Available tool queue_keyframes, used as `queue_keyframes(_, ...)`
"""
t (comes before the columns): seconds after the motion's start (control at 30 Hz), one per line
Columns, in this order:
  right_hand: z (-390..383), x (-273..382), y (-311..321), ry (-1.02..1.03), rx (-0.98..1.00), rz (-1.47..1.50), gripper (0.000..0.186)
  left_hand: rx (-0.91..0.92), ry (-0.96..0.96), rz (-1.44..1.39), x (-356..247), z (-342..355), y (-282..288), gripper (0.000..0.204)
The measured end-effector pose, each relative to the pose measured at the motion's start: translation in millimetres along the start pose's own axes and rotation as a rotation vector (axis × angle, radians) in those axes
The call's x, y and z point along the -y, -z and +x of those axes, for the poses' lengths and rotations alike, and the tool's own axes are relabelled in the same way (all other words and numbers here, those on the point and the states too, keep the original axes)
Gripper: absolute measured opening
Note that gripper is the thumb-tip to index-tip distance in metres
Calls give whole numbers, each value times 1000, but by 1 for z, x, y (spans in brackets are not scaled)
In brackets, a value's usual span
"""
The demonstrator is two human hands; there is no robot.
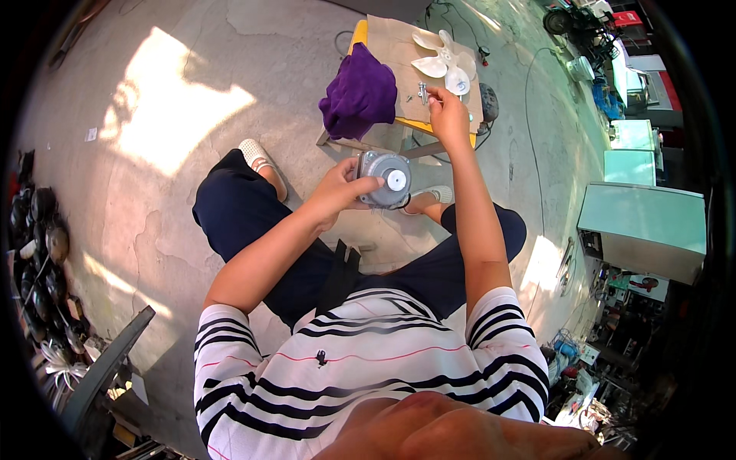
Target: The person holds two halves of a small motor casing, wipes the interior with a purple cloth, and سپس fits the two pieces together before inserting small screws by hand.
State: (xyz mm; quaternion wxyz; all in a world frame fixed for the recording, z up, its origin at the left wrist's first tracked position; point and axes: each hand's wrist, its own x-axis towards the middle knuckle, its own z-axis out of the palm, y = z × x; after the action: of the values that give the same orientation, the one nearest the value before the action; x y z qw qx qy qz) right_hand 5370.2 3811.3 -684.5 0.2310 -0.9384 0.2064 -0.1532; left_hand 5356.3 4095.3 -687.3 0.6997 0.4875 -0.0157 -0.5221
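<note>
My left hand (337, 192) grips a round grey electric motor (376, 172) from its left side, thumb across the face near the white hub. The motor is held up between my knees, short of the low table. My right hand (449, 116) reaches over the tabletop with thumb and forefinger pinched together beside a few small metal bolts (422, 93). Whether one of them is between the fingertips cannot be made out. Just beyond the bolts lies a white plastic fan blade (443, 61). A bunched purple cloth (359, 90) covers the table's left side.
Brown cardboard (387, 38) covers the low yellow table (414, 124). A dark rounded object (489, 102) stands at its right edge, and cables run over the floor. Pale green cabinets (642, 222) line the right; a heap of dark parts (38, 261) lies far left.
</note>
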Motion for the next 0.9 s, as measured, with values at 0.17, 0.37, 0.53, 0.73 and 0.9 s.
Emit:
queue_keyframes(0.17,31,-18,-19,10,-1,-166,23,-8,34,-63,-2,3,2,65)
queue_keyframes(0.37,38,-20,-25,54,-32,-280,26,1,27,-109,-1,7,6,64)
queue_keyframes(0.53,30,-8,-12,-49,-96,-168,19,31,-36,-184,-2,7,6,58)
queue_keyframes(0.73,-48,56,41,-106,-21,839,16,4,7,-188,-14,5,8,50)
queue_keyframes(0.9,-112,80,60,80,107,594,13,2,-31,-201,-10,8,16,50)
